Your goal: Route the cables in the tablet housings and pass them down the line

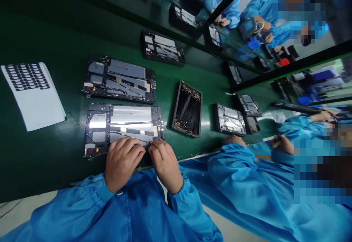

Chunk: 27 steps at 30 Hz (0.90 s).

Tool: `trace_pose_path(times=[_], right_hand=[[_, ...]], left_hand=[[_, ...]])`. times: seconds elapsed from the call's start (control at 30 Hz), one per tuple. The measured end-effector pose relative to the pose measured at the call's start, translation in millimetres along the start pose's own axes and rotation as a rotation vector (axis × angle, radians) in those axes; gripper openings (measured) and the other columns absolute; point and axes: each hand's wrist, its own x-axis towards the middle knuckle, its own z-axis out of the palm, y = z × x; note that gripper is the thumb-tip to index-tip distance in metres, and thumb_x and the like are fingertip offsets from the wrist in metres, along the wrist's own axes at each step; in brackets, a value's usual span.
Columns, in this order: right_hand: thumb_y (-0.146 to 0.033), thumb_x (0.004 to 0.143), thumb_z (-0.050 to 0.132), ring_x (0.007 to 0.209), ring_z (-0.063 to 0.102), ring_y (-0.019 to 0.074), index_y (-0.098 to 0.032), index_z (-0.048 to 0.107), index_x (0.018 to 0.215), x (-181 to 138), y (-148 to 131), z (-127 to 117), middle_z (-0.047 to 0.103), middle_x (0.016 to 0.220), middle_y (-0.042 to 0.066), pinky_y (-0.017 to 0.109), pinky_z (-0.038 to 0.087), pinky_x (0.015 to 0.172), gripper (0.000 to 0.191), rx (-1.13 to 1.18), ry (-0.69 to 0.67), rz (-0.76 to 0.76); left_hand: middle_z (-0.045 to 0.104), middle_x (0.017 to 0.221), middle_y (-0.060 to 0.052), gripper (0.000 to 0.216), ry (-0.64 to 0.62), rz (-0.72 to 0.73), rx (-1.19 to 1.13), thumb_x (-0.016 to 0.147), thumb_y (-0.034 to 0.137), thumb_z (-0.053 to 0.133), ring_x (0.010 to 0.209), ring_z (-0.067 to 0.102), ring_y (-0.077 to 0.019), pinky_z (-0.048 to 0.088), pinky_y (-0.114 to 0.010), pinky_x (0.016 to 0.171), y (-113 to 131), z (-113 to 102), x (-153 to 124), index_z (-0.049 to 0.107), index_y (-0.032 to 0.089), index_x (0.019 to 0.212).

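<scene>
An opened tablet [130,115] lies in front of me, its silver battery and flat ribbon cables exposed. Both hands meet at its near right edge. My left hand [123,163] is closed, thumb and fingers pinched at that edge. A thin black cable [79,124] crosses the tablet's left corner and runs in under this hand. Beside it, my right hand [165,161] is also closed, fingertips bent down near the corner; what they pinch is hidden. To the right stands a black tray [172,119] of thin black cables [188,112] with gold-coloured ends.
Behind my tablet lies a second opened tablet [129,76], with another [163,47] farther back. A white sheet of black stickers [35,99] is at left. More tablets [230,119] stand at right, near a co-worker's sleeve [233,161]. A glass partition edges the bench's far side.
</scene>
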Motion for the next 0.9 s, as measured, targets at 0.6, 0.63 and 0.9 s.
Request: trace_pose_path(times=[0.6,0.63,0.9], right_hand=[[-0.013,0.097,0.058,0.106,0.065,0.0222,-0.024,0.065,0.114,-5.1,9.4,-0.6,0.068,0.111,0.009,0.041,0.057,0.092,0.022,0.279,0.190,0.103],[-0.013,0.097,0.058,0.106,0.065,0.0220,-0.024,0.065,0.113,-4.2,9.1,-1.0,0.068,0.110,0.009,0.041,0.057,0.091,0.020,0.277,0.190,0.099],[-0.012,0.098,0.056,0.105,0.062,0.0215,-0.021,0.063,0.111,-3.6,8.2,-1.2,0.066,0.109,0.010,0.039,0.057,0.090,0.017,0.249,0.160,0.087]], left_hand=[[0.072,0.094,-0.002,0.011,-0.007,0.042,0.076,0.095,0.027,0.063,0.094,0.061,-0.0227,0.041,-0.041,0.083,2.4,5.4,6.6,0.070,0.025,0.087],[0.072,0.093,-0.001,0.011,-0.002,0.042,0.079,0.095,0.027,0.064,0.093,0.061,-0.0227,0.041,-0.041,0.082,2.5,5.9,6.8,0.070,0.025,0.086],[0.072,0.092,0.000,0.011,0.001,0.044,0.087,0.095,0.027,0.063,0.095,0.062,-0.0229,0.041,-0.040,0.083,3.0,7.6,5.0,0.068,0.025,0.086]])
